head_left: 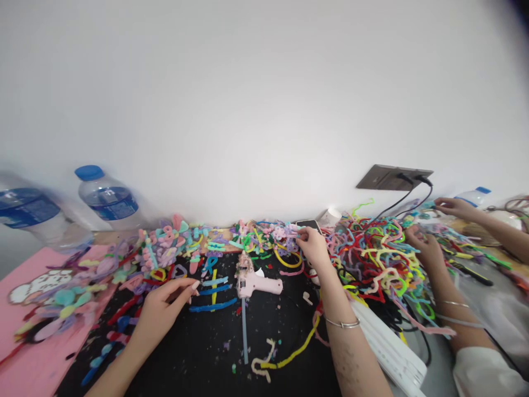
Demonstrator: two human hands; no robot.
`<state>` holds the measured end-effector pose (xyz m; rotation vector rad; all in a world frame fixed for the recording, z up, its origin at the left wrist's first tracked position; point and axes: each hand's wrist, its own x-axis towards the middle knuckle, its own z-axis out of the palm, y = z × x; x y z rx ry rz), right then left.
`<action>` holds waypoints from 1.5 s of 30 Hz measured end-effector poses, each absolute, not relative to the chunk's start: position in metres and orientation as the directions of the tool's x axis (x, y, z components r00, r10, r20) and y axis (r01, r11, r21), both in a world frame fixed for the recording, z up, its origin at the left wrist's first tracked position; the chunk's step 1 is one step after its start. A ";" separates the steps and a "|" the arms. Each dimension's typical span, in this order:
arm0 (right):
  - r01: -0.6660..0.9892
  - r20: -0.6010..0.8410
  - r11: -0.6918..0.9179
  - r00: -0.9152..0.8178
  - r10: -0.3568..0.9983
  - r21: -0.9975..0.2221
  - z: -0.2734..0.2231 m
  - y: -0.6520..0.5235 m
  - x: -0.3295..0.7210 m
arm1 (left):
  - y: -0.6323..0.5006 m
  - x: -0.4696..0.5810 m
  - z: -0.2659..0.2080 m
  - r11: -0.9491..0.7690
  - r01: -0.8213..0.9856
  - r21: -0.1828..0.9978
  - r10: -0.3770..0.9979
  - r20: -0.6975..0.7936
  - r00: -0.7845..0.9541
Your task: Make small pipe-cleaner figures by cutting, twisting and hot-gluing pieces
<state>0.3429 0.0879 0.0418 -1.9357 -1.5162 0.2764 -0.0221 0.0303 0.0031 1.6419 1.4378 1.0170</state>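
Rests left hand (pixel 165 303) just beside blue pipe cleaners (pixel 223 288), right hand (pixel 314 249) at pastel flowers (pixel 281 232), and cannot tell either grip open from closed.

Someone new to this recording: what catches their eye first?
Probably the tangled heap of bright fuzzy stems on the right, between the person's right hand and a co-worker's hand. Next, likely the pale pink glue gun lying on the black mat in the middle. Left of it, the person's left hand is beside blue strips crossing a yellow strip.
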 end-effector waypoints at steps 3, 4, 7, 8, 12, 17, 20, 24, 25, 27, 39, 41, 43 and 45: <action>0.782 0.244 -0.101 0.310 0.919 -0.615 0.039 0.088 0.343 | 0.031 -0.022 0.002 -0.126 0.434 0.892 0.992 0.106 0.070; 0.780 0.251 -0.098 0.314 0.916 -0.618 0.039 0.088 0.343 | 0.031 -0.023 0.001 -0.128 0.438 0.890 0.992 0.108 0.070; 0.771 0.264 -0.096 0.329 0.907 -0.630 0.039 0.088 0.343 | 0.031 -0.024 0.000 -0.140 0.443 0.886 0.990 0.115 0.083; 0.767 0.266 -0.097 0.334 0.904 -0.634 0.039 0.088 0.343 | 0.030 -0.024 0.001 -0.145 0.442 0.885 0.989 0.118 0.088; 0.741 0.247 -0.096 0.340 0.907 -0.665 0.042 0.085 0.343 | 0.029 -0.023 0.004 -0.144 0.433 0.890 0.989 0.123 0.077; 0.651 0.167 -0.082 0.312 0.935 -0.755 0.051 0.067 0.341 | 0.029 -0.022 0.006 -0.160 0.412 0.897 0.987 0.141 0.077; 0.401 0.039 -0.048 0.205 0.978 -0.915 0.058 0.052 0.336 | 0.029 -0.023 0.007 -0.172 0.404 0.899 0.985 0.147 0.091; 0.090 -0.089 -0.098 0.102 0.991 -0.991 0.066 0.036 0.332 | 0.029 -0.023 0.007 -0.161 0.398 0.903 0.986 0.131 0.101; 0.075 -0.101 -0.109 0.112 0.989 -0.991 0.068 0.033 0.332 | 0.029 -0.023 0.007 -0.158 0.395 0.905 0.987 0.130 0.099; 0.094 -0.096 -0.109 0.137 0.986 -0.990 0.069 0.028 0.331 | 0.028 -0.023 0.006 -0.155 0.397 0.905 0.987 0.128 0.093; 0.398 -0.096 -0.068 -0.050 0.994 -0.915 0.045 -0.014 0.304 | 0.023 -0.021 0.004 -0.235 0.489 0.840 0.972 0.206 0.113; 0.444 -0.088 -0.052 -0.061 0.994 -0.895 0.040 -0.016 0.301 | 0.023 -0.021 0.007 -0.224 0.474 0.851 0.974 0.184 0.130; 0.497 -0.056 -0.024 -0.049 0.997 -0.867 0.036 -0.016 0.298 | 0.022 -0.020 0.009 -0.219 0.457 0.862 0.974 0.168 0.149; 0.567 0.001 0.011 -0.018 1.000 -0.824 0.034 -0.015 0.296 | 0.022 -0.020 0.010 -0.230 0.450 0.863 0.971 0.170 0.170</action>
